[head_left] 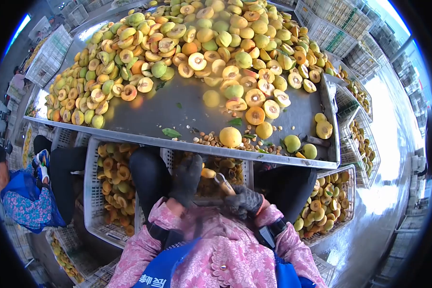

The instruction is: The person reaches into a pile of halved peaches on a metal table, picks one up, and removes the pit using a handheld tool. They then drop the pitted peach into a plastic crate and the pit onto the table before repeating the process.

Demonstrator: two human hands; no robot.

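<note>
Your gloved left hand [186, 181] grips a yellow fruit piece [208, 173] at its fingertips, and your gloved right hand [244, 200] is closed round the wooden handle of a looped tool [227, 187], its metal end close beside that fruit; whether the stone is out of it, I cannot tell. Below your hands, a crate [247, 174] between your knees holds fruit pieces, partly hidden. Left of your hands, a second crate [91, 192] is well filled with halves; to their right, a third crate [352, 197] holds more. Just ahead, loose stones [207, 139] lie along the near edge of the metal table [187, 115], so some pitting looks done. Plenty seems left: farther ahead spreads a big heap of fruit [149, 53], many pieces halved, several with stones in.
</note>
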